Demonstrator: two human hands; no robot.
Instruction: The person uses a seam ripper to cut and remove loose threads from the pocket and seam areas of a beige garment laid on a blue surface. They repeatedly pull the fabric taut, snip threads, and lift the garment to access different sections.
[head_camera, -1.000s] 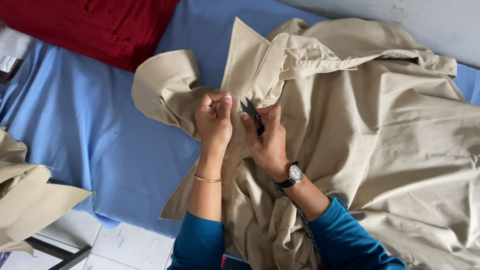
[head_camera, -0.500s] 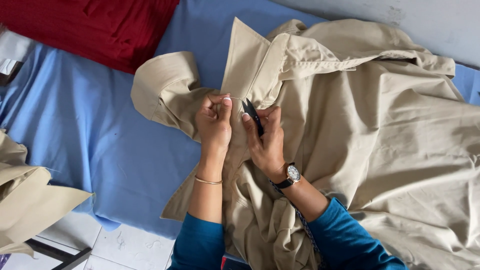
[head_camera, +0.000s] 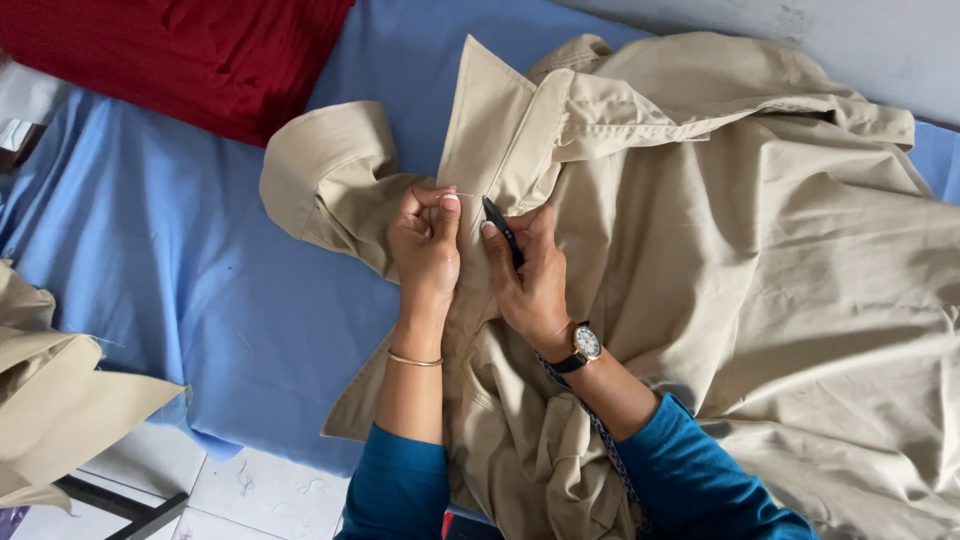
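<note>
Your left hand (head_camera: 428, 245) still pinches the beige garment (head_camera: 720, 260); right hand (head_camera: 530, 275) grips the small black tool (head_camera: 502, 230) (position unchanged).

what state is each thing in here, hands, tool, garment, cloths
left hand: closed, pinching the beige garment
right hand: closed on a small black tool
small black tool: held, tip at the fabric
beige garment: spread out, rumpled
blue sheet: laid flat
red cloth: bunched

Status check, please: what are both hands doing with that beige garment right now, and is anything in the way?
Left hand pinching beige garment near collar. Right hand gripping small black tool against same seam. Garment spread on blue sheet. Nothing blocking.
</note>
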